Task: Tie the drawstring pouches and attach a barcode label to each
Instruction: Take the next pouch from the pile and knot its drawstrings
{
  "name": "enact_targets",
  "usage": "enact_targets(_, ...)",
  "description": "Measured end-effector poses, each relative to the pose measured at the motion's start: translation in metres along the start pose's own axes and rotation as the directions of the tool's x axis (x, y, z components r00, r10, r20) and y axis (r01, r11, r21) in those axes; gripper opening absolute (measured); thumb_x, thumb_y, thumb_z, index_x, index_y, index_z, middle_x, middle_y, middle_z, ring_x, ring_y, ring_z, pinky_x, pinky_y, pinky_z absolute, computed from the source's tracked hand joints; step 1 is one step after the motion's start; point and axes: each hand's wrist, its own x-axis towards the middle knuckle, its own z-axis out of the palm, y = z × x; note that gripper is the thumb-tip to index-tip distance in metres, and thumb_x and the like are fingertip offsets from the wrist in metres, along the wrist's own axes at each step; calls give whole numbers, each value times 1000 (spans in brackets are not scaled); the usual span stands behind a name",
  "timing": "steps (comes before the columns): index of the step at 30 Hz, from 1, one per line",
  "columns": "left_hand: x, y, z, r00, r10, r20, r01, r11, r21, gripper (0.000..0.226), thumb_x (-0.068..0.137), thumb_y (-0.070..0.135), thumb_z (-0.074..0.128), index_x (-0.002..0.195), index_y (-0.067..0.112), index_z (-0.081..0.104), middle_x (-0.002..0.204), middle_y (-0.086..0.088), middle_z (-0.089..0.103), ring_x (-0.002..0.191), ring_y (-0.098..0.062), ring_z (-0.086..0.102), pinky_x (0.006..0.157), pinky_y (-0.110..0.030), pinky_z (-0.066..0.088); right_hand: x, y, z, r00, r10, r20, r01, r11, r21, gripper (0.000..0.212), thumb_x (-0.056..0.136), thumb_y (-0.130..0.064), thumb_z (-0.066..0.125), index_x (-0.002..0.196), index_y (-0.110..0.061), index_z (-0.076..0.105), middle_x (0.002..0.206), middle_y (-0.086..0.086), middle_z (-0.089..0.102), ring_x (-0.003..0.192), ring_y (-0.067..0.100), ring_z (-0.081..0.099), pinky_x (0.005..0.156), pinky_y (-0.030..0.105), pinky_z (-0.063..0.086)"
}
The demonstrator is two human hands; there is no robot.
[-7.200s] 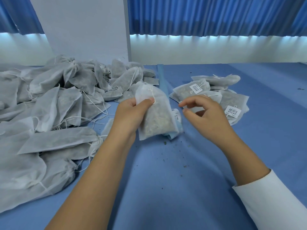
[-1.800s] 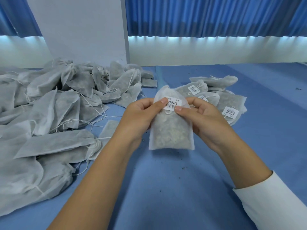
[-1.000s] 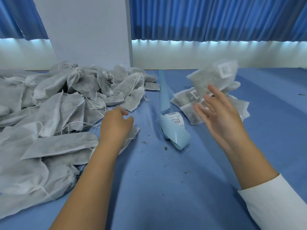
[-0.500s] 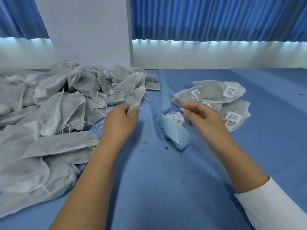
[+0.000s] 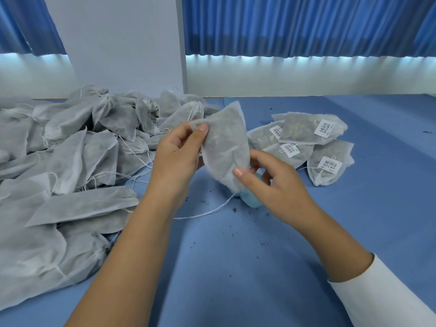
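A person's two hands hold one grey drawstring pouch [image 5: 226, 142] up above a blue bench [image 5: 236, 267]. The left hand [image 5: 177, 159] pinches an upper corner of the pouch between thumb and fingers. The right hand [image 5: 273, 187] pinches its lower end, thumb on the front. The hands are apart, with the pouch stretched between them. A loose white drawstring [image 5: 207, 211] trails from the lower end onto the bench, and the pouch shows no label, so it appears untied and untagged.

Just behind the right hand, a pale blue label roll [image 5: 251, 202] peeks out. Farther right lies a small pile of finished pouches [image 5: 302, 131], each showing a white barcode label [image 5: 325, 128]. To the left spreads a much larger heap of unlabelled pouches [image 5: 70, 149]. Judging by the two piles, only a handful are done and most of the work remains.
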Motion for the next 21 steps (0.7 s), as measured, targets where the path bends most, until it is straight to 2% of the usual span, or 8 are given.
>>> enact_targets(4, 1, 0, 3, 995, -71, -71, 58, 983, -173, 19, 103, 10, 49, 100, 10, 67, 85, 3, 75, 80, -9, 71, 67, -22, 57, 0, -3, -3, 998, 28, 64, -38, 986, 161, 30, 88, -21, 72, 116, -26, 64, 101, -13, 71, 90, 3, 65, 76, 16, 49)
enact_targets(7, 4, -2, -1, 978, -118, -172, 74, 966, -248, 19, 103, 7, 48, 95, 7, 66, 83, 2, 76, 81, -10, 72, 68, -22, 58, 2, -5, -9, 994, 47, 94, -70, 962, 262, 24, 91, -10, 67, 113, -20, 67, 85, -3, 76, 74, 5, 66, 69, 14, 47)
enact_targets(11, 12, -7, -12, 925, -199, -324, 154, 975, -160, 24, 100, 1, 44, 85, 7, 62, 79, 0, 69, 73, -10, 67, 61, -20, 56, 4, -3, -13, 985, 141, 104, -168, 927, 334, 13, 94, -9, 62, 101, -14, 71, 73, 0, 73, 57, 6, 53, 50, 15, 40)
enact_targets(14, 14, -11, -20, 903, -220, -370, 208, 975, -74, 35, 94, -8, 40, 68, 8, 58, 57, 4, 63, 60, -9, 60, 58, -20, 57, 5, 0, -13, 984, 164, 70, -176, 953, 247, 13, 95, -15, 61, 95, -15, 74, 74, -4, 73, 55, 5, 47, 54, 17, 41)
enact_targets(15, 15, -13, -21, 904, -227, -363, 235, 972, -24, 34, 92, -10, 39, 73, 6, 62, 61, 3, 67, 62, -10, 60, 62, -22, 56, 5, 0, -13, 988, 149, 51, -156, 967, 201, 14, 96, -16, 60, 94, -16, 74, 73, -6, 72, 56, 5, 46, 57, 20, 41)
enact_targets(17, 16, -16, -20, 910, -177, -374, 285, 923, 258, 34, 92, -5, 40, 111, 4, 66, 108, -6, 72, 87, -12, 59, 75, -23, 50, 4, 1, -11, 995, 99, 15, -101, 987, 123, 16, 96, -16, 59, 92, -18, 74, 71, -9, 70, 58, 2, 46, 61, 21, 39)
enact_targets(18, 14, -16, -17, 924, -99, -369, 264, 864, 429, 39, 93, -1, 43, 128, 7, 59, 129, -6, 62, 102, -11, 54, 84, -23, 46, 4, 1, -10, 997, 76, 9, -76, 993, 94, 15, 96, -16, 60, 92, -18, 74, 69, -11, 69, 59, 0, 48, 61, 17, 38)
enact_targets(21, 0, -8, -4, 977, 189, -102, -81, 766, 638, 39, 93, 6, 54, 127, 24, 60, 133, 8, 54, 118, 0, 47, 99, -11, 36, 2, 0, -6, 998, 43, 41, -44, 998, 42, 14, 95, -17, 62, 91, -19, 75, 66, -13, 67, 60, -2, 51, 59, 9, 35)
